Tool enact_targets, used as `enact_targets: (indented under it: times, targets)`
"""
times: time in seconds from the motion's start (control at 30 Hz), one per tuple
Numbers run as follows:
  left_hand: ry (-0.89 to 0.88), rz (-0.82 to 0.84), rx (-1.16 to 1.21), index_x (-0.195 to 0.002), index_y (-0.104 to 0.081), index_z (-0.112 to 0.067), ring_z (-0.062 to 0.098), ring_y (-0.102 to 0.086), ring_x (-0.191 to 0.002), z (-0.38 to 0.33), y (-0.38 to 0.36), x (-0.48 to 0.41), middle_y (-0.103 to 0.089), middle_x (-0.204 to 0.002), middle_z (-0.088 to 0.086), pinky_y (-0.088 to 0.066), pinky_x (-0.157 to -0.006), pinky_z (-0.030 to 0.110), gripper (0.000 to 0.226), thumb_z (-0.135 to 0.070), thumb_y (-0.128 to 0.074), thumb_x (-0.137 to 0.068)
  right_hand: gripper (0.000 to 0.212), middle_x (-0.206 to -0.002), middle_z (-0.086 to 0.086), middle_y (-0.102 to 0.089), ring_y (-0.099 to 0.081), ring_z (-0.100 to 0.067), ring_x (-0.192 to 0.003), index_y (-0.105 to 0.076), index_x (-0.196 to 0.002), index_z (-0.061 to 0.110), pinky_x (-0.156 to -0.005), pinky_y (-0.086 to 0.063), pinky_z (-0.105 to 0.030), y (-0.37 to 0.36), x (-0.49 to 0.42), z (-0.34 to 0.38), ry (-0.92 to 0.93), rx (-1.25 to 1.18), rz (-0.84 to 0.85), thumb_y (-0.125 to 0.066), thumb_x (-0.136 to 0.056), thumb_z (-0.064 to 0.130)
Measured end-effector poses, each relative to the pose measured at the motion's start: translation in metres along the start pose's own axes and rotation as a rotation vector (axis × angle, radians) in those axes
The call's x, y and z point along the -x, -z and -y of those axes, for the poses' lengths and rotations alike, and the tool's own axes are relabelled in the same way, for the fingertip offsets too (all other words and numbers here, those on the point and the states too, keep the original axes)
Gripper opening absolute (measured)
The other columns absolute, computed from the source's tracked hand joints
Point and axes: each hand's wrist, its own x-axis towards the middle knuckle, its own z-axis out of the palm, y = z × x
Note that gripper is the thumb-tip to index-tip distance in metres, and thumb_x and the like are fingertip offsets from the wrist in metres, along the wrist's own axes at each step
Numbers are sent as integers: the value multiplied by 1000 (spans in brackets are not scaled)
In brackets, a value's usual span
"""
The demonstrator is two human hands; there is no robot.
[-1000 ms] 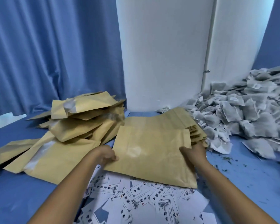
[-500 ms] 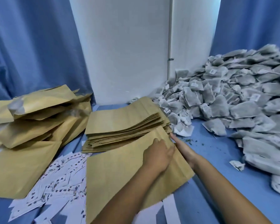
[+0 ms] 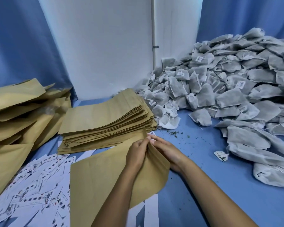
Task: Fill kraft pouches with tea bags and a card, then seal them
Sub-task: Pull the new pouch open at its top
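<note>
A kraft pouch [image 3: 102, 182] lies flat on the blue table [image 3: 220, 185], its lower part resting over scattered white cards [image 3: 31, 190] printed with dark characters, and its far end lifted slightly between both hands. The left hand [image 3: 137, 152] curls its fingers over the pouch's top edge and pinches one layer of paper there, its forearm crossing above the pouch. The right hand [image 3: 166, 149] meets it at the same corner, thumb and fingertips pinching the other layer, so a small flap of paper stands up between the two hands; how far the mouth is parted cannot be told. Just behind the held pouch sits a neat stack of flat kraft pouches [image 3: 105, 117], its near edge touching or just beside the raised corner. To the left, a looser heap of bulging kraft pouches [image 3: 21, 112] leans against the blue curtain [image 3: 20, 46]. To the right, a large pile of grey tea bags [image 3: 228, 89] with small white tags spreads along the table up to the white wall [image 3: 102, 46]. Loose green tea crumbs [image 3: 174, 133] dot the table between the stack and the pile, and a single torn tea bag [image 3: 221, 155] lies apart near the right forearm.
</note>
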Motion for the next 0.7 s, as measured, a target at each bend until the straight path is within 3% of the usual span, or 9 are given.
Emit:
enact_targets:
  times: [0.17, 0.47, 0.7]
  targets:
    - [-12, 5, 27, -55, -48, -23, 19, -42, -53, 3, 0, 0, -44, -53, -6, -32, -63, 34, 50, -72, -49, -64, 33, -119, -15, -65, -63, -24, -108, -60, -125, 19, -91, -51, -31, 3, 1, 2, -28, -36, 8, -58, -93, 19]
    - [-16, -8, 67, -54, -48, -21, 20, -43, -54, 4, -1, 0, -47, -53, -4, -33, -62, 36, 47, -67, -50, -62, 31, -115, -8, -69, -64, -22, -109, -62, -123, 21, -90, -52, -28, 4, 0, 1, -15, -13, 8, -57, -93, 21]
    - [-20, 0, 51, -53, -47, -22, 18, -42, -50, 3, 0, 2, -46, -49, -7, -32, -60, 35, 48, -68, -50, -64, 29, -112, -14, -68, -64, -23, -101, -63, -121, 18, -93, -49, -35, 5, -2, 1, -28, -23, -17, -56, -93, 18]
